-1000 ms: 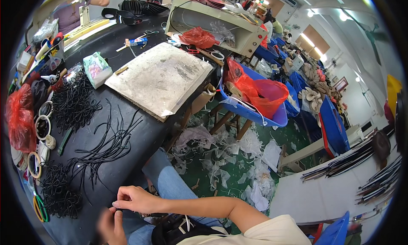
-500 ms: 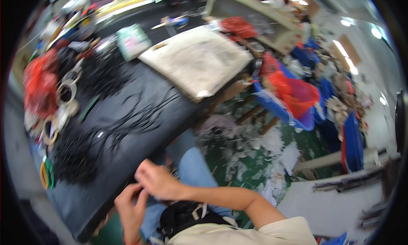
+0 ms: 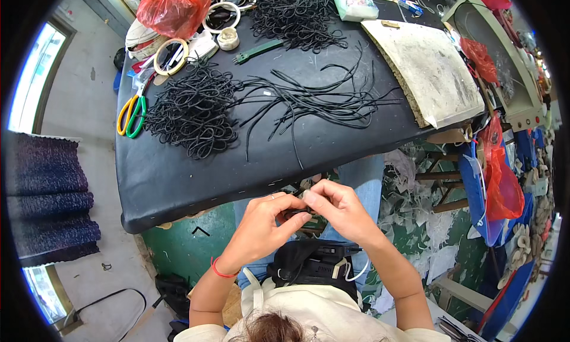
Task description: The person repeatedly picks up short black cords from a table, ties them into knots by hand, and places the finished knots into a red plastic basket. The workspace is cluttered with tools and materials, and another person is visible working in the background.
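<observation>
And the view swings left — now both hands sit mid-picture, just off the near edge of the black table, above the lap. A moment ago they were low and off to the left; here the fingertips meet in plain sight. The left hand curls in, thumb and forefinger apparently pinching a small dark piece, its form mostly hidden. The right hand comes in from the other side, thumb and bent forefinger close together at the left fingertips; whether they grip the piece too, I cannot tell.

What does the change mean? The same close fingertip work seems to go on, only better seen, and nothing looks finished yet. Up on the table, the loose black cords stay fanned out, untouched, beside a looped black heap — with a second heap beyond. The scissors lie at the left, well apart from both hands.
</observation>
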A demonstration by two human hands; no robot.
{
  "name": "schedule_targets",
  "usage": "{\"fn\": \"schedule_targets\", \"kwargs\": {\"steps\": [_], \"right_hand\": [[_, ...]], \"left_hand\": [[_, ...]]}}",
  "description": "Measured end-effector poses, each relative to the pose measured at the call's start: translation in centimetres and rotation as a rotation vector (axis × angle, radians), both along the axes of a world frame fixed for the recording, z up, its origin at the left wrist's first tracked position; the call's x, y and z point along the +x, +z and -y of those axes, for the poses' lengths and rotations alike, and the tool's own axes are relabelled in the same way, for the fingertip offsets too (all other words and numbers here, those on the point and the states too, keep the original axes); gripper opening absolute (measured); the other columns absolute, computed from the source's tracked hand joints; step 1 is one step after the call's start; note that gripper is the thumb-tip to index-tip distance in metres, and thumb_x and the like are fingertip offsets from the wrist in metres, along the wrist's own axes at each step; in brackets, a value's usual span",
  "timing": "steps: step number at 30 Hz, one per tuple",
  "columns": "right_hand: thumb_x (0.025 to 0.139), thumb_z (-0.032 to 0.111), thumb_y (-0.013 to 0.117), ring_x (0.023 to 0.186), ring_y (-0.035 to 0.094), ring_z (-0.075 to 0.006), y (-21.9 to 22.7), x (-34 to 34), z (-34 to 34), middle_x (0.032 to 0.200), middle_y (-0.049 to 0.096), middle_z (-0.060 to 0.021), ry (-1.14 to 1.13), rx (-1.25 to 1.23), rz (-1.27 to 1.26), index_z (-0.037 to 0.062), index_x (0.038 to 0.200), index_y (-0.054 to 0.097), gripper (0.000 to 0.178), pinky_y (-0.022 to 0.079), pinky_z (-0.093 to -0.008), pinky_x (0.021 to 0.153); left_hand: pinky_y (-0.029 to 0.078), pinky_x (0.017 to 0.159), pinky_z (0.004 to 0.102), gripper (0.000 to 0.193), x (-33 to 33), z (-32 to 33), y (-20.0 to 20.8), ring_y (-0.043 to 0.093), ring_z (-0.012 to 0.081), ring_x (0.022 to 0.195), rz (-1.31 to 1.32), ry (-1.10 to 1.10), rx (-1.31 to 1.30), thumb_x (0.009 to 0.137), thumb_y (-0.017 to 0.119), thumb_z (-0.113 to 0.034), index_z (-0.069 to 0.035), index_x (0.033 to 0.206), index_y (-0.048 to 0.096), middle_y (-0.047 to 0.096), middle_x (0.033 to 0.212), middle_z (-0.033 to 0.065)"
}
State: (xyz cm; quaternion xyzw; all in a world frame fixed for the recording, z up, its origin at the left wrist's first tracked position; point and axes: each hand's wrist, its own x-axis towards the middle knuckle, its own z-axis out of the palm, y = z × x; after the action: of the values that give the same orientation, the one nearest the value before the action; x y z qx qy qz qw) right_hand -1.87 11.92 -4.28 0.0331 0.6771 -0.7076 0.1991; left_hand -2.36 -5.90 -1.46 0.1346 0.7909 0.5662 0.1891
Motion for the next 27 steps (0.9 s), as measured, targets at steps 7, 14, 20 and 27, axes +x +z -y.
{"fn": "schedule_targets", "kwargs": {"steps": [7, 14, 20, 27], "right_hand": [[0.091, 0.025, 0.057, 0.056, 0.036, -0.0002, -0.4, -0.3, 0.3, 0.064, 0.047, 0.0074, -0.081, -0.193, 0.141, 0.0068, 0.076, 0.055, 0.023, 0.029, -0.0190, 0.049], [0.092, 0.026, 0.052, 0.053, 0.033, -0.0007, 0.1, -0.3, 1.4, 0.060, 0.041, 0.0082, -0.198, -0.269, 0.242, 0.0091, 0.071, 0.053, 0.027, 0.026, -0.0196, 0.048], [0.092, 0.025, 0.052, 0.055, 0.034, -0.0024, 0.2, -0.2, 1.5, 0.060, 0.042, 0.0063, -0.245, -0.194, 0.182, 0.0074, 0.069, 0.051, 0.029, 0.029, -0.0211, 0.049], [0.092, 0.021, 0.053, 0.059, 0.037, -0.0029, -0.3, -0.1, 0.8, 0.062, 0.044, 0.0050, -0.286, 0.276, -0.274, 0.0045, 0.069, 0.051, 0.028, 0.032, -0.0220, 0.051]], "left_hand": [[0.047, 0.056, 0.0236, 0.017, 0.8, -0.4, -0.6, 0.059, 0.0135, 0.061, 0.006, 0.145, 0.082, 0.075, 0.071, -0.009, 0.001, 0.087, 0.065, 0.063, 0.078, 0.0078], [0.051, 0.062, 0.0266, 0.023, 1.8, -3.1, -1.4, 0.064, 0.0170, 0.071, -0.266, 0.360, 0.099, 0.074, 0.070, -0.003, -0.001, 0.097, 0.064, 0.065, 0.083, 0.0110], [0.048, 0.062, 0.0235, 0.022, 2.1, -3.7, -1.4, 0.060, 0.0113, 0.068, -0.288, 0.374, 0.029, 0.076, 0.069, -0.002, 0.001, 0.098, 0.064, 0.065, 0.081, 0.0081], [0.048, 0.068, 0.0200, 0.016, 2.0, -3.2, -2.5, 0.057, 0.0065, 0.076, 0.339, 0.355, 0.513, 0.083, 0.065, -0.004, 0.002, 0.097, 0.060, 0.063, 0.086, 0.0041]]}}
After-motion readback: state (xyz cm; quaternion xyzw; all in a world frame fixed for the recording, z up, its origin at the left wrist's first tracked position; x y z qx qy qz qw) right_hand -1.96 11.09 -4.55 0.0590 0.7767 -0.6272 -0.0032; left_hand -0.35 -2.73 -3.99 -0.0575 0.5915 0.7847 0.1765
